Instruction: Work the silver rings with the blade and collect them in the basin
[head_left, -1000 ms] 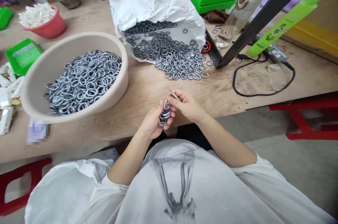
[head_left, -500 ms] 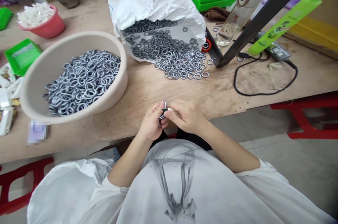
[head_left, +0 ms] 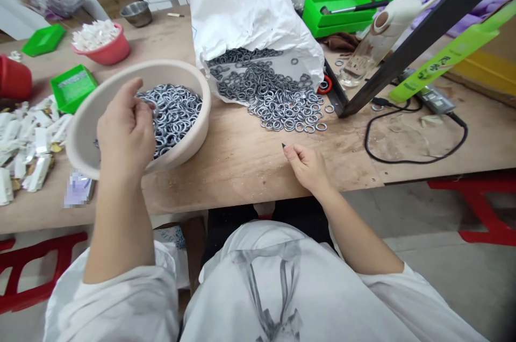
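My left hand (head_left: 128,124) is over the large beige basin (head_left: 203,116), back of the hand up, its index finger and thumb apart. No ring shows in its fingers, though the palm side is hidden. A heap of grey metallic rings (head_left: 177,116) fills much of the basin. My right hand (head_left: 308,165) is closed above the table's front part, gripping a small dark-tipped blade (head_left: 284,145) whose point sticks out past the thumb. Beyond that hand, more loose rings (head_left: 286,111) spill from the mouth of a white sack (head_left: 253,14).
White plastic pieces (head_left: 36,137) and a green tray (head_left: 74,89) lie left of the basin. Behind are a red bowl of white parts (head_left: 100,46) and a metal bowl (head_left: 137,14). At right stand a dark metal post (head_left: 403,46), a bottle (head_left: 365,51) and a black cable (head_left: 368,143).
My hands have come apart: the left has moved from the rings it held at the front edge to over the basin, and the right has shifted slightly right. The view has shifted left.
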`<state>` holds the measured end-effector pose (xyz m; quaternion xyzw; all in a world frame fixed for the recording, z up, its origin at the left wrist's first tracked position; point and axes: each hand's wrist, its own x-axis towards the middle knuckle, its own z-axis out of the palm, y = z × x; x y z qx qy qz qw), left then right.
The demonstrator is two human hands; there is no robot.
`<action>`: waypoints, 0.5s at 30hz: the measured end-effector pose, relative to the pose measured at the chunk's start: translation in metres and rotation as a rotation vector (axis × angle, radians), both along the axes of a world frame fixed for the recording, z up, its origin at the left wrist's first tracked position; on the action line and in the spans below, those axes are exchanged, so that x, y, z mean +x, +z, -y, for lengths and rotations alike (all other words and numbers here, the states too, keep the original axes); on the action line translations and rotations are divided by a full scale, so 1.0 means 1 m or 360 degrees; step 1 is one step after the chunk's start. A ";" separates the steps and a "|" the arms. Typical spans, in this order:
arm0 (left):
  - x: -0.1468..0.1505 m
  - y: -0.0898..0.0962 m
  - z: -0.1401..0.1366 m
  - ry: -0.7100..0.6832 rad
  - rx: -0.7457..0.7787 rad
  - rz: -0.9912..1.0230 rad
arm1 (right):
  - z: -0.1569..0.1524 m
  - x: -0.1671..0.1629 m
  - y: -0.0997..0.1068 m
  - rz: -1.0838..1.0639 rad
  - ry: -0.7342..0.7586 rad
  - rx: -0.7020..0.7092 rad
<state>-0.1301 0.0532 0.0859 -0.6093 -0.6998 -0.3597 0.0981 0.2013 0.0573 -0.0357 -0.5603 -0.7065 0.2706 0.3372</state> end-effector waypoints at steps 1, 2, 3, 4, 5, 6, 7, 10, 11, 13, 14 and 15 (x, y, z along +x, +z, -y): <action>-0.015 0.002 -0.010 0.0028 -0.0199 -0.0189 | 0.000 0.000 -0.002 0.0010 -0.0006 0.0004; -0.025 0.004 -0.017 0.0033 -0.0435 -0.0315 | 0.000 0.001 -0.004 0.0017 -0.0016 0.0010; -0.031 0.005 -0.022 0.0030 -0.0609 -0.0394 | -0.001 0.001 -0.005 0.0019 -0.0026 0.0014; -0.031 0.005 -0.023 0.0018 -0.0688 -0.0438 | -0.001 0.001 -0.007 0.0020 -0.0036 0.0015; -0.026 0.006 -0.022 0.0009 -0.0660 -0.0459 | -0.001 0.002 -0.008 0.0016 -0.0051 0.0015; -0.015 0.005 -0.019 -0.0002 -0.0526 -0.0457 | -0.001 0.002 -0.009 0.0009 -0.0065 0.0011; 0.000 0.003 -0.017 -0.0065 -0.0365 -0.0437 | -0.001 0.002 -0.010 0.0000 -0.0082 0.0003; 0.064 -0.012 -0.022 -0.0531 -0.0244 -0.0329 | 0.001 0.001 -0.012 -0.0008 -0.0133 -0.0006; 0.086 -0.021 -0.031 -0.0719 -0.0429 -0.0341 | 0.002 0.000 -0.013 -0.0002 -0.0132 0.0004; 0.123 -0.044 -0.063 -0.0845 -0.0705 -0.0383 | 0.003 -0.001 -0.013 0.0026 -0.0113 0.0055; 0.136 -0.056 -0.083 -0.0827 -0.0789 -0.0378 | 0.004 -0.001 -0.013 0.0046 -0.0101 0.0085; 0.146 -0.067 -0.103 -0.0780 -0.0856 -0.0352 | 0.004 -0.001 -0.013 0.0064 -0.0089 0.0109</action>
